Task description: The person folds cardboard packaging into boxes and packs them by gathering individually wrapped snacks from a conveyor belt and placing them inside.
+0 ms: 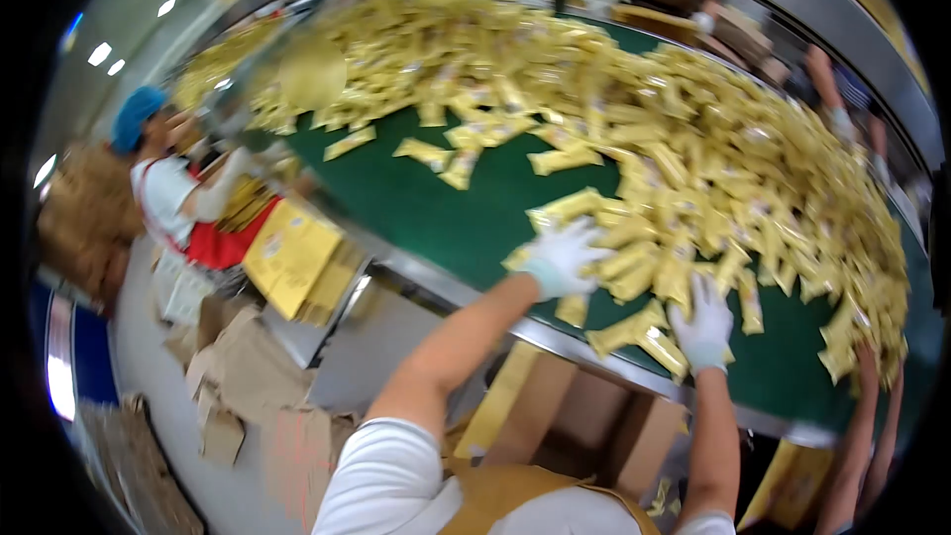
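Yellow packets (630, 269) crowd the left hand (563, 258) and right hand (704, 324), fingers (588, 236) apart, beyond an open carton (650, 444).

I see many small, oblong yellow wrapped packets (619, 229), shiny in places, lying at mixed angles on a smooth green surface (416, 213). They overlap in a deep heap along its far side and toward the right, with several spread flat in front. My left hand (566, 258) and right hand (703, 325) are at the near packets; blur hides their exact hold.
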{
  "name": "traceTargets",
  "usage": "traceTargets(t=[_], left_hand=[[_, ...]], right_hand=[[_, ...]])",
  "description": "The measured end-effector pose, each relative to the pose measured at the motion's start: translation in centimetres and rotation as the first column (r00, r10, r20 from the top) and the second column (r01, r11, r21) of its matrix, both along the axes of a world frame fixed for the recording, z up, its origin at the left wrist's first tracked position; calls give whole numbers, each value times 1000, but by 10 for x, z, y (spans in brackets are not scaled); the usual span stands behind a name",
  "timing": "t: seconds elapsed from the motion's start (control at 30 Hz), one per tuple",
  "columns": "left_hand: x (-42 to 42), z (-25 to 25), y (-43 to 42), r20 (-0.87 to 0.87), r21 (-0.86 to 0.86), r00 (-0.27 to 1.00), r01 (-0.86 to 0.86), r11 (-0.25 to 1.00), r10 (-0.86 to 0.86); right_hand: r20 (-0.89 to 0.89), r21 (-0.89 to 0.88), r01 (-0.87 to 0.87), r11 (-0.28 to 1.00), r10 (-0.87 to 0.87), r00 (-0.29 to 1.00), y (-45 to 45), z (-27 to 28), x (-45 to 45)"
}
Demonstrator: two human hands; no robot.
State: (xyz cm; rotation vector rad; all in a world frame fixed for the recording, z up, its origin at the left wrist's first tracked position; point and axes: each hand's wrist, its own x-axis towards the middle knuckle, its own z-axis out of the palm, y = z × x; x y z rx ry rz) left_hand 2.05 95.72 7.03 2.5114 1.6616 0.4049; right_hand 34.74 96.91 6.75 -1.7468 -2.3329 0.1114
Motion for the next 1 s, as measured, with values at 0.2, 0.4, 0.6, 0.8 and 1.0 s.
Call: traceTargets(t=[0.2,0.4,0.6,0.8,1.0], left_hand=[[-8,-12,-16,76,72,997,-37,997,31],[2,7,-55,62,168,969,-245,955,238],[30,17,-55,-63,-64,934,-356,932,353],[31,7,-39,-160,-139,922,-375,916,353],[15,68,-42,280,-326,925,-161,932,257]], right_hand=[[12,-39,134,990,-134,991,-10,-7,21],[2,94,111,989,-112,994,-35,-15,55],[-175,220,151,964,-113,978,-77,-17,80],[-116,15,293,956,-289,950,-100,-21,122],[-465,-98,77,992,-114,878,-104,62,117]])
